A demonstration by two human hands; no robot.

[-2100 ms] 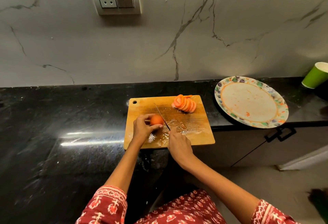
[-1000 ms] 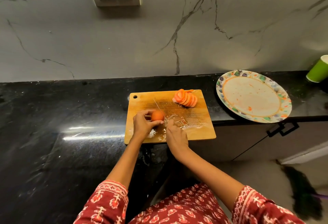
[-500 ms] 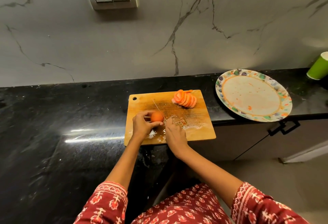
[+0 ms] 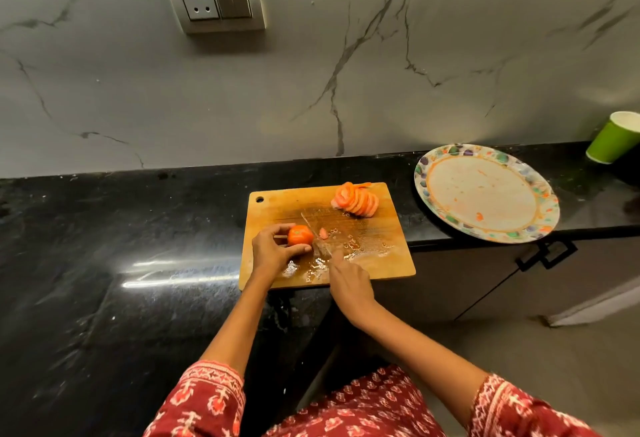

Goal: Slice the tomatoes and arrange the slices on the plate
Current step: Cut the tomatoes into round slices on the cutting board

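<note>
On a wooden cutting board (image 4: 381, 263), left hand (image 4: 270, 251) fingers curl round a whole tomato (image 4: 300, 235), steadying it. Right hand (image 4: 348, 284) grips a knife (image 4: 313, 234), blade just right of those fingers. Cut slices (image 4: 356, 201) wait beyond; the plate (image 4: 485, 232) sits well right.

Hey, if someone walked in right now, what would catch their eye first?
Probably the orange tomato gripped by the left hand on the wooden cutting board, with the right hand holding the knife beside it. A fanned row of tomato slices lies at the board's far right corner, and the colourful plate sits right of the board.
</note>
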